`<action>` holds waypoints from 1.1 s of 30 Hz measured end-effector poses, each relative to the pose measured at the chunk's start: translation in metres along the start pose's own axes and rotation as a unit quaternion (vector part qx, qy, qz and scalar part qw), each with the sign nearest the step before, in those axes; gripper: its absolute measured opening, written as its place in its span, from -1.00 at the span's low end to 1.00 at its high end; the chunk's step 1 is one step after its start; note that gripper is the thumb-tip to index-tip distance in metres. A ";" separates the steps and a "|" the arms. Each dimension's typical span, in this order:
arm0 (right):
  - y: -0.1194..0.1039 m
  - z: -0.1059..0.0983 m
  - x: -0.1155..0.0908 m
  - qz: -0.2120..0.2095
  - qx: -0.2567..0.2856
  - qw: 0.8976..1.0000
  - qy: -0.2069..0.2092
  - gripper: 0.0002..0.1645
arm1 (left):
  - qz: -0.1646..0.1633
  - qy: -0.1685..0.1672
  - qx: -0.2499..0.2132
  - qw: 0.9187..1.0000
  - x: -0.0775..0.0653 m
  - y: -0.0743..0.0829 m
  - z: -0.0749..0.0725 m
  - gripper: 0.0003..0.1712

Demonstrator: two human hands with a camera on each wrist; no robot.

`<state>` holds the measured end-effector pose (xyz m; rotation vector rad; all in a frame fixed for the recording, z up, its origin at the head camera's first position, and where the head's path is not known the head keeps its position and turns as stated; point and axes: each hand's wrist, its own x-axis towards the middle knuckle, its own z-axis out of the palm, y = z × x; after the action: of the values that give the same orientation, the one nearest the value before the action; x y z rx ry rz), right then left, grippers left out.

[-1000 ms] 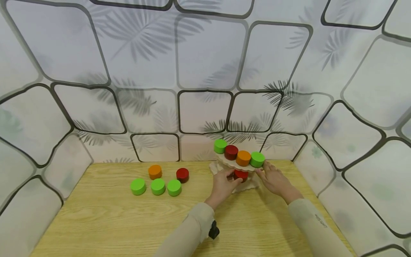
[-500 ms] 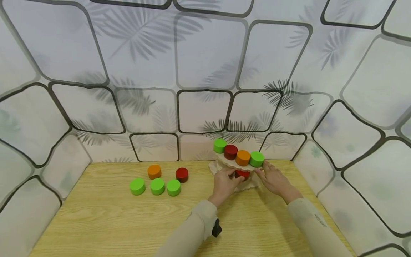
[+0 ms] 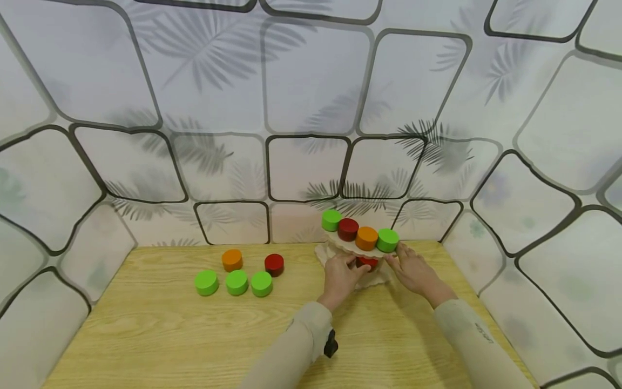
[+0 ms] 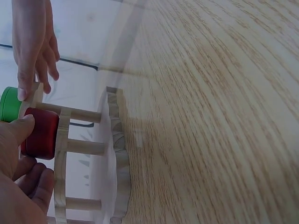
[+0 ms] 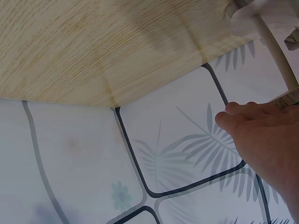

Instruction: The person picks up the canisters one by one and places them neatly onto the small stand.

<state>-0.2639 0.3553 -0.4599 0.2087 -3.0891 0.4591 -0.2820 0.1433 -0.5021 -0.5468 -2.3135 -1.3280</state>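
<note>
A tiered wooden stand with scalloped edges and dowel posts stands at the back right. Its top tier [image 3: 348, 244] carries a row of round blocks: a green block [image 3: 332, 220], a dark red block [image 3: 348, 229], an orange block [image 3: 366, 238] and another green block [image 3: 387, 240]. My left hand [image 3: 339, 277] pinches a red round block [image 4: 41, 134] between thumb and fingers, on the middle tier [image 4: 60, 172] below. My right hand [image 3: 415, 273] rests against the right edge of the top tier, thumb in front, fingers fairly straight. The middle tier is partly hidden from above.
On the left of the wooden table [image 3: 194, 335] lie several loose blocks: an orange block [image 3: 232, 260], a dark red block [image 3: 274, 265] and three green blocks [image 3: 236, 282]. The bottom tier [image 4: 120, 182] stands on the tabletop. Patterned walls [image 3: 311, 167] enclose the back and sides.
My left hand has shifted slightly to the right and inward with the red round block, which now shows less beneath the top tier. My right hand stays at the tier's edge.
</note>
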 end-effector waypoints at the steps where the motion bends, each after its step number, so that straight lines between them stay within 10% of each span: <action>1: 0.000 0.000 0.000 0.000 0.000 1.000 0.000 -0.05 | -0.003 -0.001 -0.001 1.000 0.000 0.000 0.000 -0.72; 18: -0.001 -0.002 -0.001 -0.002 0.002 1.000 -0.004 -0.06 | -0.028 -0.037 -0.090 0.995 -0.008 -0.010 -0.012 -0.61; 33: -0.003 -0.004 -0.002 -0.003 0.003 1.000 -0.009 -0.03 | -0.108 -0.020 -0.123 0.986 -0.037 -0.023 -0.075 -0.51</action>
<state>-0.2616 0.3536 -0.4556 0.2242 -3.1035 0.4687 -0.2517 0.0620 -0.5034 -0.4080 -2.3089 -1.7340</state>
